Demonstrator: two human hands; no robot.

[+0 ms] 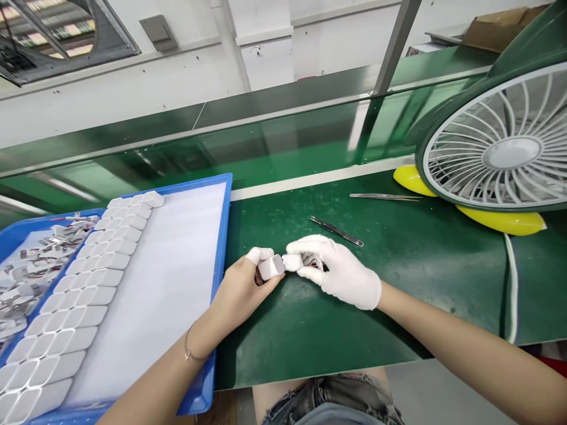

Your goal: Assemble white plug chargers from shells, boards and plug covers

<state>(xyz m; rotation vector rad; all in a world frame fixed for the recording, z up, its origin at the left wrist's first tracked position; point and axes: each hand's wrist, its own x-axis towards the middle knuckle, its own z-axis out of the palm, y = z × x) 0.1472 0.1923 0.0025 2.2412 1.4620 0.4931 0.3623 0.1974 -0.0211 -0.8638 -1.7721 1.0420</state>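
Observation:
Over the green table, my left hand (243, 288), bare but for a white cover on one finger, is closed round a white rounded casing (271, 267). My right hand (339, 271), in a white glove, pinches a smaller white part (292, 262) with thin wires (312, 260) behind it. The two white pieces meet end to end between my hands; whether one is partly inside the other is too small to tell. Just beyond my right hand lie dark tweezers (336, 230).
Left, a blue tray (225, 224) holds rows of white casings (100, 277); another blue tray (13, 236) holds wired parts (48, 254). Silver tweezers (383, 196) lie farther back. A green fan (509, 153) on yellow feet stands right, its white cable (511, 289) running toward the front edge.

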